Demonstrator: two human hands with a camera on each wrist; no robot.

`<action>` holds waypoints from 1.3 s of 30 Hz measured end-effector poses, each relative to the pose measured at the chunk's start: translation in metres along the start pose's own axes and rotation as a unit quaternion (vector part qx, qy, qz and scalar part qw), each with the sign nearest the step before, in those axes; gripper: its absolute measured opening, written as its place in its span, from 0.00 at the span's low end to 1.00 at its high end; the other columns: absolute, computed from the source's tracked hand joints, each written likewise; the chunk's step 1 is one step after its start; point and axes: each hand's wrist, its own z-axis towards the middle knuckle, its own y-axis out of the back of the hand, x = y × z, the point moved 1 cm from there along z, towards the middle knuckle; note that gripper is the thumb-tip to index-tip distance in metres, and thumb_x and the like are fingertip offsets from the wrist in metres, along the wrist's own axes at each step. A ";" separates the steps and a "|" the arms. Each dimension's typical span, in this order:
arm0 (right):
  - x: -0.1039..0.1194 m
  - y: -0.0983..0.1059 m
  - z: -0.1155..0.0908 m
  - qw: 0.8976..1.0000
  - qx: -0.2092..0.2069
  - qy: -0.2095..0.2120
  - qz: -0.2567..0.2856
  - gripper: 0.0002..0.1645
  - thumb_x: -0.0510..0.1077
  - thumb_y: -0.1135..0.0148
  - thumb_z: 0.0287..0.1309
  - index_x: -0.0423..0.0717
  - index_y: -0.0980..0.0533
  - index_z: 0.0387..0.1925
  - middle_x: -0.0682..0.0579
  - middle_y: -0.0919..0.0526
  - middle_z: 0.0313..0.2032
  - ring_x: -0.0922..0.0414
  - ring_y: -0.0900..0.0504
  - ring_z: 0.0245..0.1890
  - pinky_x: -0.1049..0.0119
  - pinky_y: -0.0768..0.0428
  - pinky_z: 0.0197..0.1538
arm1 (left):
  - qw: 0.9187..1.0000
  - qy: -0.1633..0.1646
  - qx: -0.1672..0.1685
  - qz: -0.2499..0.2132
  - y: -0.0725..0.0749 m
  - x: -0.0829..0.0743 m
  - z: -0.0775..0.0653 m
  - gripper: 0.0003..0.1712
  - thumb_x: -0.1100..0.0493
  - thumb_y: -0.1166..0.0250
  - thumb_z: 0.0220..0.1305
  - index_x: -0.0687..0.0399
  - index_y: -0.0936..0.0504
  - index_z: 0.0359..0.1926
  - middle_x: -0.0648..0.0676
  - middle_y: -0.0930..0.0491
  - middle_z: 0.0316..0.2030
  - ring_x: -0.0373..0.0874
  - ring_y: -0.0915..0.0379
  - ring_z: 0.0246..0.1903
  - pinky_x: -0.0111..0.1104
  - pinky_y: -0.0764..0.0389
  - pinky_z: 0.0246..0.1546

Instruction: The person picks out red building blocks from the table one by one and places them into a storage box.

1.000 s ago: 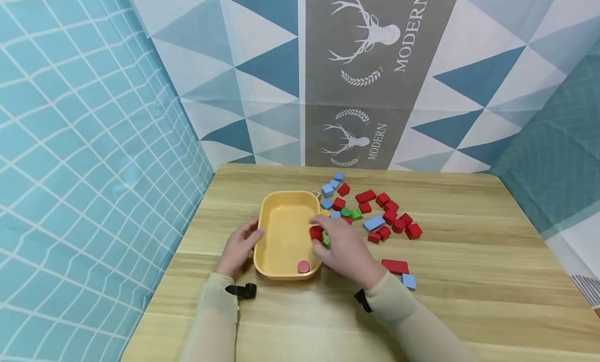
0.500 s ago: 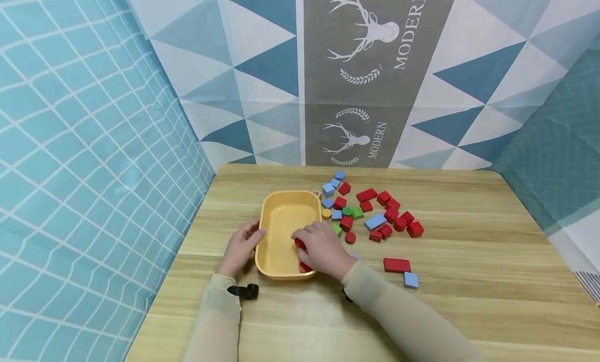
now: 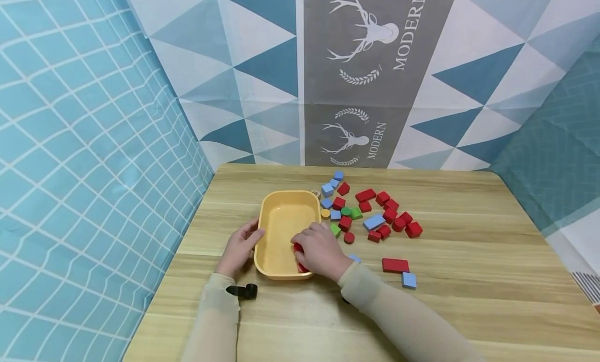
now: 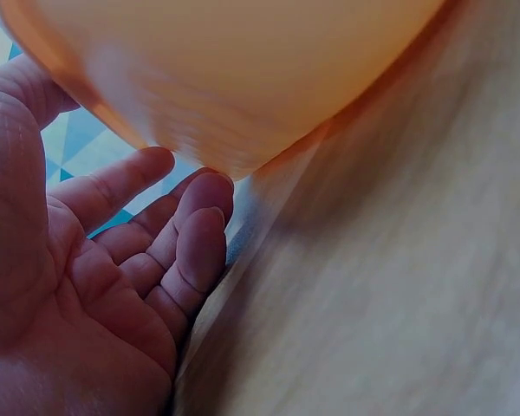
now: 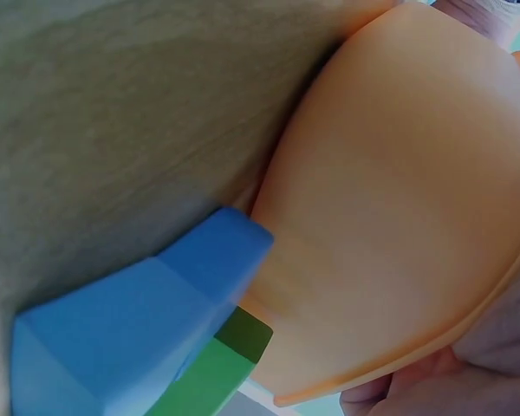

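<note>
Left hand [image 3: 240, 250]: yellow tray [image 3: 281, 226] pinched at rim.
Right hand [image 3: 322, 252]: red block [image 3: 297, 248] pinched, partly hidden.
Tray risk: might be tipped by downward rim pressure.

From my end I saw yellow tray [image 3: 281, 221], red/blue/green blocks [image 3: 395, 265], lt wood-grain table [image 3: 300, 320], beige sleeves [image 3: 398, 315]; side cloth [image 3: 79, 143] was lt blue w/ white grid, back panel [image 3: 356, 97] grey w/ white deer print

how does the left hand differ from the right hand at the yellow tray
The left hand grips the yellow tray by its left side; the right hand reaches over the opposite rim. The left hand holds no block, while the right hand pinches a red block. Both emerge from beige sleeves.
</note>
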 end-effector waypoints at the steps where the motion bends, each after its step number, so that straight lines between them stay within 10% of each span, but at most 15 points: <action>1: 0.000 0.000 0.000 1.000 0.000 -0.001 0.001 0.14 0.55 0.30 0.67 0.60 0.11 0.51 0.59 0.08 0.48 0.55 0.21 0.48 0.56 0.27 0.55 | 1.000 0.000 0.000 -0.001 0.000 0.000 0.000 0.35 0.46 0.36 0.78 0.53 0.30 0.79 0.62 0.23 0.72 0.56 0.26 0.70 0.23 0.22 0.58; 31: 0.003 0.005 -0.002 1.000 0.004 -0.010 0.017 0.20 0.58 0.28 0.67 0.56 0.13 0.56 0.55 0.08 0.51 0.53 0.20 0.51 0.54 0.27 0.58 | 0.999 0.018 0.006 -0.041 -0.001 -0.003 -0.003 0.33 0.47 0.36 0.79 0.52 0.29 0.78 0.65 0.23 0.69 0.46 0.16 0.53 0.37 0.09 0.42; 39: -0.007 0.007 -0.001 0.995 0.034 -0.007 0.096 0.29 0.63 0.30 0.68 0.52 0.16 0.62 0.53 0.10 0.56 0.52 0.19 0.55 0.52 0.26 0.62 | 1.000 0.004 0.002 -0.015 -0.002 -0.004 -0.003 0.34 0.46 0.36 0.79 0.54 0.28 0.78 0.65 0.22 0.69 0.48 0.19 0.58 0.30 0.13 0.47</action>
